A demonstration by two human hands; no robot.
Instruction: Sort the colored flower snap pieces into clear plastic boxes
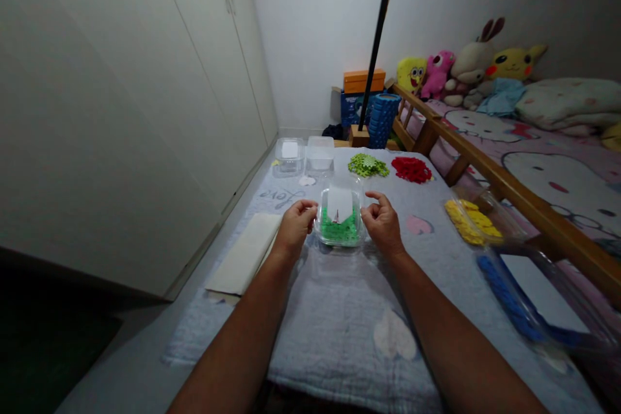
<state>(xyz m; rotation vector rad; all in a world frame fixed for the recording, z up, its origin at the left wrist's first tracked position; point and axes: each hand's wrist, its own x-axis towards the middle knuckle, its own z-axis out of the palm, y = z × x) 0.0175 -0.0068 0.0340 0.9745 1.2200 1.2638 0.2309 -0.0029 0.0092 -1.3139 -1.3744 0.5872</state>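
Note:
A clear plastic container [340, 233] holding green pieces stands in front of me on the cloth-covered table, its clear lid over it and a white patch on top. At its left rim, my left hand [294, 225] pinches the edge between thumb and fingers. My right hand [383, 223] grips the opposite rim, with the index finger arched up and the other fingers curled. What the green pieces are exactly is too small to tell.
Behind are two clear containers [290, 165], a light green pile [367, 165] and a red pile [411, 169]. To the right sit containers of yellow pieces [473, 221] and blue pieces [509, 301]. A folded cream cloth or bag [245, 253] lies left, near the cabinet.

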